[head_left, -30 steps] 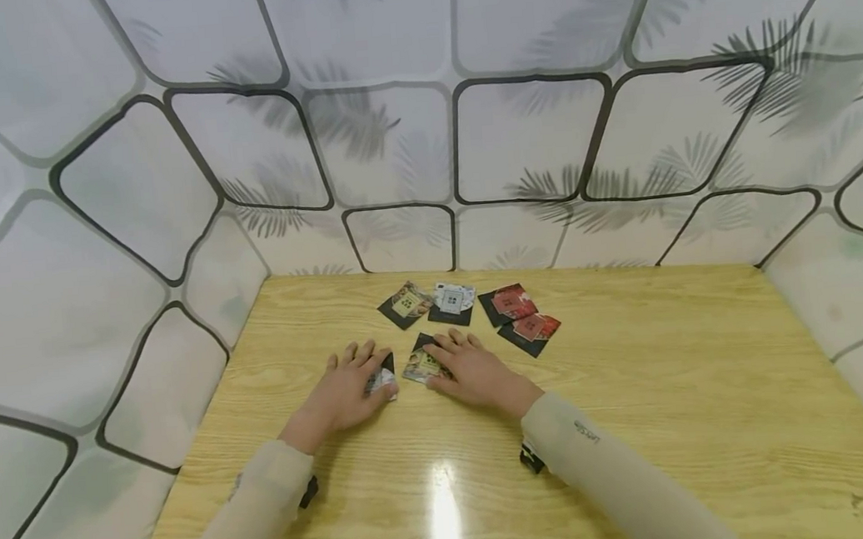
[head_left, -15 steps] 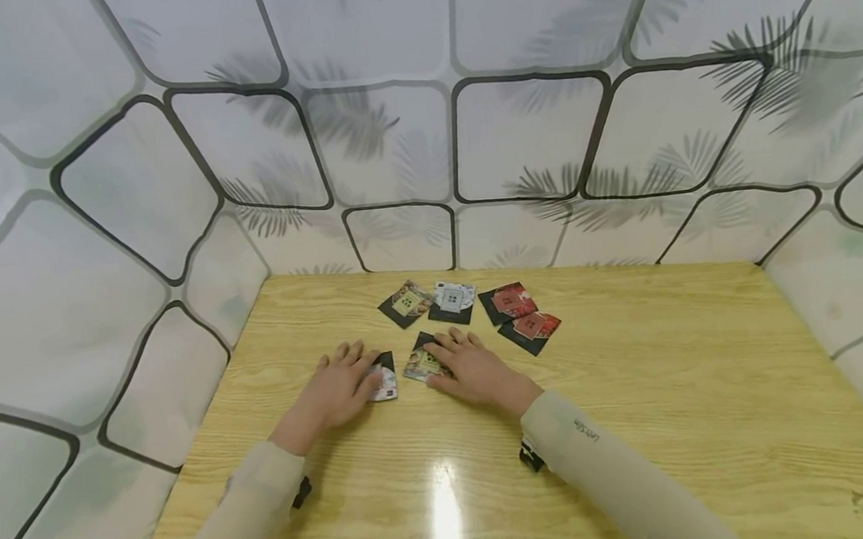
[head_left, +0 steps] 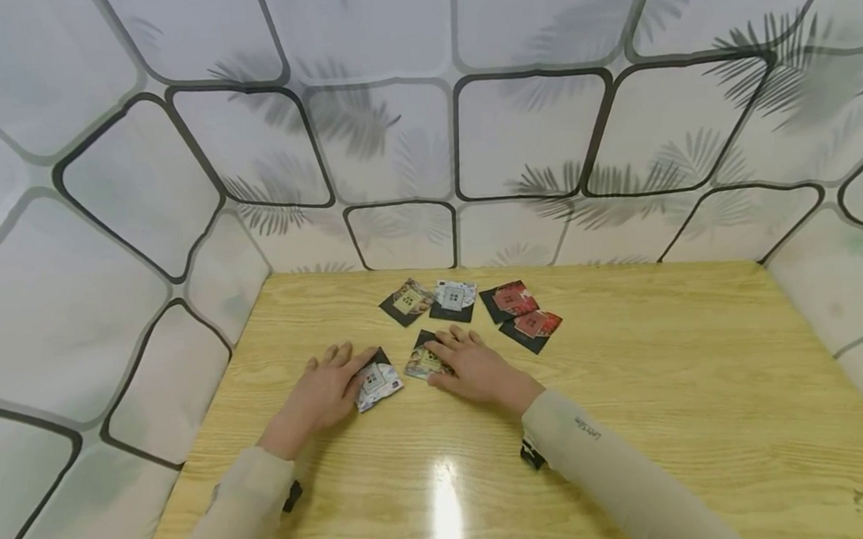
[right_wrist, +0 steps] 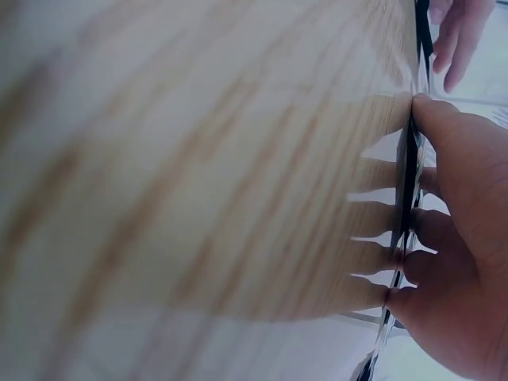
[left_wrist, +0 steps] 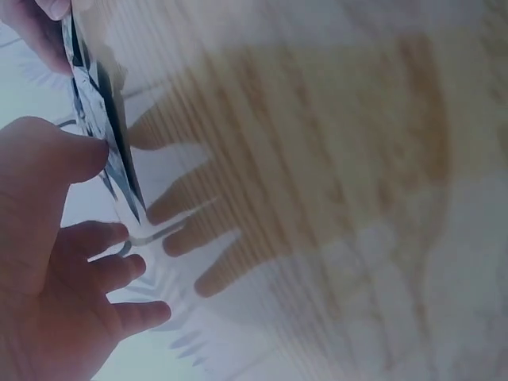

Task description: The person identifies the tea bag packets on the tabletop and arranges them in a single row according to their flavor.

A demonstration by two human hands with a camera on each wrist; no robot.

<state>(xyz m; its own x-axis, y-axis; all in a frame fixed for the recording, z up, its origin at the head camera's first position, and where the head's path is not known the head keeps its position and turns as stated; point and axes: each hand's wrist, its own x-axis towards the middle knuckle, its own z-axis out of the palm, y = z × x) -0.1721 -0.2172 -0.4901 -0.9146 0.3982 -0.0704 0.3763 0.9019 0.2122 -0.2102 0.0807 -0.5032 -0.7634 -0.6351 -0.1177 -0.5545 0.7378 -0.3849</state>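
My left hand [head_left: 320, 394] touches a white-and-black sachet [head_left: 378, 383], its forefinger along the sachet's upper corner and its thumb at the near side. In the left wrist view the thumb [left_wrist: 83, 159] overlaps the shiny sachet [left_wrist: 91, 103], and the other fingers are spread. With fingers extended, my right hand [head_left: 476, 371] rests on a yellow-labelled black sachet [head_left: 421, 362], hiding its right part. The right wrist view has this hand [right_wrist: 468, 206] low over the table, its fingertips at the thin edge of the sachet [right_wrist: 409, 167].
Behind the hands lie another yellow-labelled sachet [head_left: 407, 303], another white-and-black one [head_left: 454, 300] and two overlapping red sachets, one [head_left: 509, 301] partly over the other [head_left: 532, 329]. Patterned walls [head_left: 393, 155] border the wooden table [head_left: 673, 386] at the back and sides.
My left hand has drawn back to the left, uncovering more of the white-and-black sachet, which has turned counterclockwise. The right hand and its sachet stay in place.
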